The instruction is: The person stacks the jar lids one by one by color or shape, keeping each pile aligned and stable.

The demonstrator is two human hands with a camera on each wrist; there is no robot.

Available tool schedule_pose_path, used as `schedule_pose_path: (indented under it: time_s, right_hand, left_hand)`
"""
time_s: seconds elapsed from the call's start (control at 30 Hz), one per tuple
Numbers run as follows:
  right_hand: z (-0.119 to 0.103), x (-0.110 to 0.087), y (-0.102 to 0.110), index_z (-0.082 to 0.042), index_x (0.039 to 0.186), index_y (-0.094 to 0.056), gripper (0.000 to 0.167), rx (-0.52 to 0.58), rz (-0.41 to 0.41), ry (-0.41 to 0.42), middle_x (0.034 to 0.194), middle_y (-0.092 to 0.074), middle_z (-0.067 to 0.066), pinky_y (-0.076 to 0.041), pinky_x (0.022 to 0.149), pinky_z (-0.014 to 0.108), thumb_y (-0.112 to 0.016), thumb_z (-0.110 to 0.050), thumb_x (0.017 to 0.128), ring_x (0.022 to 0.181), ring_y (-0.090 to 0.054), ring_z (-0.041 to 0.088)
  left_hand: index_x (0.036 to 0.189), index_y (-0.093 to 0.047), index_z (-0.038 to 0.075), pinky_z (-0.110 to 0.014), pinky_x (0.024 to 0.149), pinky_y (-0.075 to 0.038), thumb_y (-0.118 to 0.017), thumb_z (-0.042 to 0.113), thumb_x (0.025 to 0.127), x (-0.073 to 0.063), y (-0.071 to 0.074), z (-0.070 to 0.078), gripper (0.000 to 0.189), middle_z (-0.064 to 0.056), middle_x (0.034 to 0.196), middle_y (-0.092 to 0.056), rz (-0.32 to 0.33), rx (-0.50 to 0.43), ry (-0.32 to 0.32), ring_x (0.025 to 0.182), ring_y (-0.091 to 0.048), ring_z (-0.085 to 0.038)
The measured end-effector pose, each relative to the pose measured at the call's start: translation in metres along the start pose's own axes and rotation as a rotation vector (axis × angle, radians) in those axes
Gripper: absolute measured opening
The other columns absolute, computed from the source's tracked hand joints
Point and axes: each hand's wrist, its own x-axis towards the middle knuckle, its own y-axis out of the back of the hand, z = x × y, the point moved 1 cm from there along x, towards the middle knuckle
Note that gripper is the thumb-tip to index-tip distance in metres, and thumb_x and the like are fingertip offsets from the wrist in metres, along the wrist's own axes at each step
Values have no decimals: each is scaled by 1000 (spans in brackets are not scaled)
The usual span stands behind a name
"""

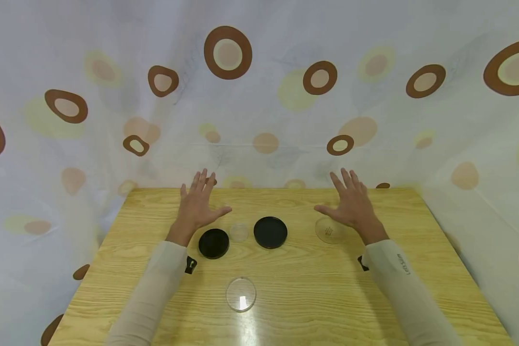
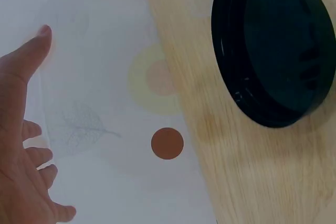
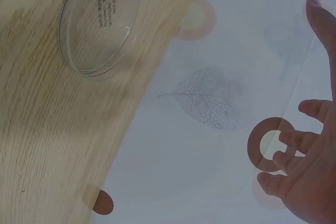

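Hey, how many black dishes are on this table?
2. The left dish lies near the left hand; the right dish lies farther right, with a small clear disc between them. The table runs out of frame, so others may be hidden.

I see a shallow, round black dish (image 1: pixel 214 243), glossy with a low rim, lying flat left of centre on the desk (image 1: pixel 302 298). Well apart from it to the right, and slightly farther from me, I make out a round clear dish (image 1: pixel 322 236), also lying flat. Wood grain shows through it, and its face carries a small block of dark print I can't read.
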Motion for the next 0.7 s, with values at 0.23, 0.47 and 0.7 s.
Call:
schedule_pose_path:
  time_s: [0.23,0.47,0.7]
  right_hand:
    - [-8,-1,-5,-5,150,-26,100,22,-3,33,149,-29,26,-26,107,67,-64,-64,78,136,-25,49]
    - [-14,-4,-12,-2,149,-26,100,125,-44,36,146,-34,25,-34,103,65,-69,-58,77,131,-32,49]
    - [-23,-2,-21,-3,150,-23,100,187,-120,25,149,-29,26,-32,103,67,-69,-56,78,135,-29,48]
  left_hand:
    - [154,-10,12,-63,115,-13,-57,68,81,2,-11,8,104,-12,160,-11,-56,20,-37,148,-12,-30]
    - [154,-12,11,-61,116,-14,-58,68,80,3,-24,19,104,-11,160,-13,-67,22,-76,147,-18,-27]
    - [153,-15,6,-59,116,-17,-60,68,79,3,-26,27,106,-11,159,-17,-82,21,-104,146,-21,-27]
